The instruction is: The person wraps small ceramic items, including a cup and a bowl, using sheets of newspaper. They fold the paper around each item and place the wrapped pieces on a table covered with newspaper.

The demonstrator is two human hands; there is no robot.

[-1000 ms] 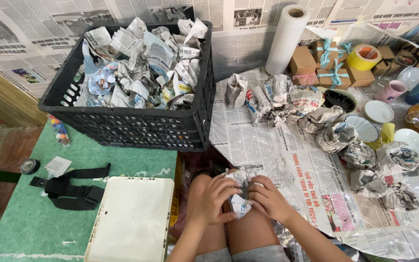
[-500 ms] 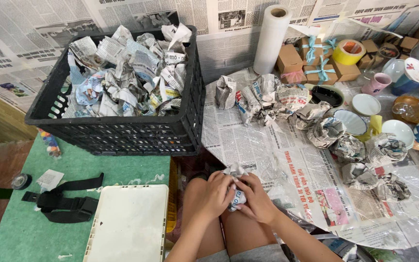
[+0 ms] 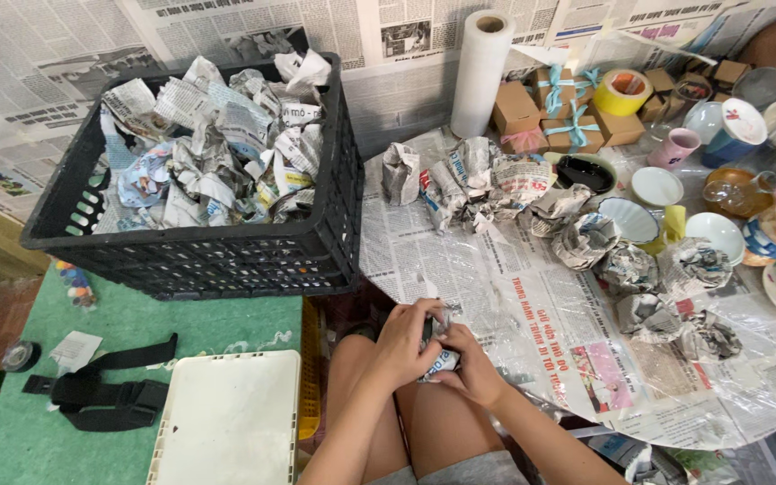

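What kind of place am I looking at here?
Probably a small packing corner for ceramics, at home or in a shop. A black crate is full of newspaper-wrapped bundles, loose cups and small gift boxes sit on a newspaper-covered table, and both hands clasp another bundle.

arms: bare, no sleeves in view; left hand [image 3: 403,347] and right hand [image 3: 473,368]: no gloves, rings or watch; legs: bare knees, grey shorts [image 3: 460,469]

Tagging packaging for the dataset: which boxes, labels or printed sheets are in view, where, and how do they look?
Small cardboard boxes: table's far side, brown, teal ribbons.
Paper slip: green mat, left, white, tilted.
Newspaper sheets: covering table, black print, coloured patches.
Wrapped bundle: between left hand and right hand, crumpled newsprint.
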